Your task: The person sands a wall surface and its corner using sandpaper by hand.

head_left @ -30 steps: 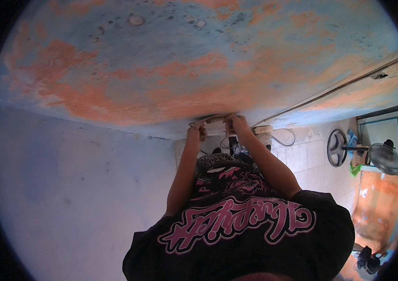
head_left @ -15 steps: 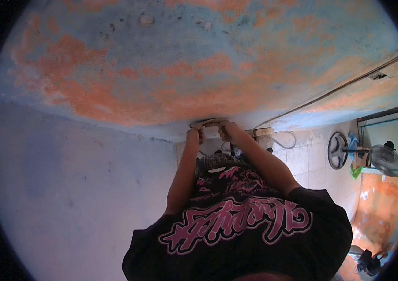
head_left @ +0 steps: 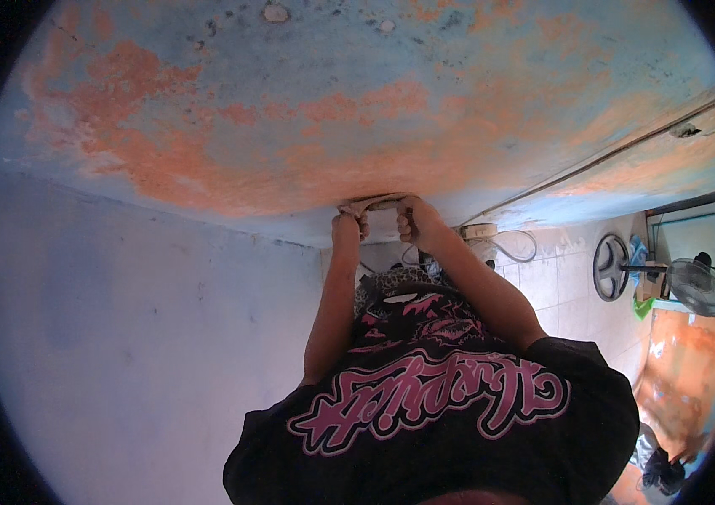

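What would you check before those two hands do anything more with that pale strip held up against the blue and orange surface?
1. Left hand has a grip on the pale strip: ok, its fingers are closed at the strip's left end.
2. Right hand has a grip: ok, it is closed on the right end.
3. Strip sits against the mottled surface: ok, it appears to touch it.
4. What the strip is made of, and whether it is fixed: cannot tell, it is too small.
5. White cable is clear of the hands: ok, it hangs apart, beyond the right forearm.
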`<move>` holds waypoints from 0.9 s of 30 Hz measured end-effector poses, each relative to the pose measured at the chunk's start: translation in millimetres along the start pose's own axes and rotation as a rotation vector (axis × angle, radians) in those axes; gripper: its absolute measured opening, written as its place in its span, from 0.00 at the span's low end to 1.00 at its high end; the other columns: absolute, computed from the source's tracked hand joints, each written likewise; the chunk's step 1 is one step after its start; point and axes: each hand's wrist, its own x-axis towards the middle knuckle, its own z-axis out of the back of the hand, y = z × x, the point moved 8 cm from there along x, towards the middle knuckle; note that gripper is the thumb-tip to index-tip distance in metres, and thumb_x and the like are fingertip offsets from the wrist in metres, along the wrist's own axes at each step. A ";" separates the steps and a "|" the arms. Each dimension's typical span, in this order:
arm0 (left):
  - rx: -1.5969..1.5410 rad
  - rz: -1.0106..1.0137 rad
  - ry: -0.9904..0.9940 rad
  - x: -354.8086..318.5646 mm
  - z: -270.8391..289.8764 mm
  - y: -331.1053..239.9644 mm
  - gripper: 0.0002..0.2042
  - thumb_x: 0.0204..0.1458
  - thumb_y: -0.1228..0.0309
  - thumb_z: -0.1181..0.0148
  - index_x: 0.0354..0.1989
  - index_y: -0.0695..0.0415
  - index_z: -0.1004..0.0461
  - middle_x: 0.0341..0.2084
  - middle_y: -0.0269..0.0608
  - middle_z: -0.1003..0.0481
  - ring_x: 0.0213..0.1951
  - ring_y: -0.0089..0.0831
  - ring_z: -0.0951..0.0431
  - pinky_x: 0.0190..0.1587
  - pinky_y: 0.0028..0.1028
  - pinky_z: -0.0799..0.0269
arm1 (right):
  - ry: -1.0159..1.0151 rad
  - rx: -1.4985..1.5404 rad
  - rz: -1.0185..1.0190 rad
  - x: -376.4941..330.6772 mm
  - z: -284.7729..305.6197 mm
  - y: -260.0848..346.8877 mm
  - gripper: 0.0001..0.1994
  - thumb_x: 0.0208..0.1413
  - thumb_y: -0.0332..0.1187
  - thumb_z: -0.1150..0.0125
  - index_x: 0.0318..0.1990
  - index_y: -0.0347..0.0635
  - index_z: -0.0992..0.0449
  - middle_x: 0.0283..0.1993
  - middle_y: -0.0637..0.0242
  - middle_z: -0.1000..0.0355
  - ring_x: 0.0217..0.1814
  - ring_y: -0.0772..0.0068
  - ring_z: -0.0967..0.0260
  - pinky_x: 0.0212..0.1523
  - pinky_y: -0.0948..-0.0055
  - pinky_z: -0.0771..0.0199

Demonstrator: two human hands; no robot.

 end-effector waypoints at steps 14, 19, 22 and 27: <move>0.017 0.214 0.109 13.9 5.4 51.7 0.15 0.49 0.60 0.62 0.19 0.55 0.36 0.11 0.32 0.39 0.12 0.25 0.40 0.14 0.25 0.47 | -0.041 0.067 -0.078 11.2 26.8 -28.8 0.03 0.46 0.32 0.58 0.24 0.47 0.38 0.14 0.75 0.48 0.12 0.82 0.53 0.12 0.82 0.52; -0.147 0.050 0.258 -16.8 -12.2 29.6 0.10 0.49 0.64 0.60 0.22 0.55 0.35 0.13 0.32 0.39 0.13 0.25 0.39 0.16 0.25 0.43 | 0.089 0.131 0.087 -20.9 4.5 12.1 0.04 0.45 0.32 0.56 0.21 0.47 0.38 0.14 0.75 0.47 0.13 0.82 0.53 0.13 0.82 0.51; -0.183 -0.052 0.314 -6.1 -11.4 17.4 0.09 0.49 0.65 0.60 0.23 0.56 0.36 0.14 0.32 0.38 0.14 0.25 0.39 0.17 0.25 0.42 | 0.063 0.082 0.076 -14.0 7.2 9.7 0.06 0.45 0.32 0.56 0.20 0.47 0.38 0.14 0.75 0.46 0.13 0.82 0.52 0.13 0.82 0.51; 0.017 0.144 0.198 8.7 -4.8 31.6 0.09 0.49 0.65 0.60 0.22 0.55 0.39 0.13 0.30 0.41 0.14 0.24 0.40 0.17 0.24 0.45 | 0.069 0.216 -0.045 2.4 5.1 -11.1 0.07 0.46 0.33 0.55 0.19 0.47 0.39 0.14 0.75 0.45 0.14 0.82 0.50 0.14 0.82 0.50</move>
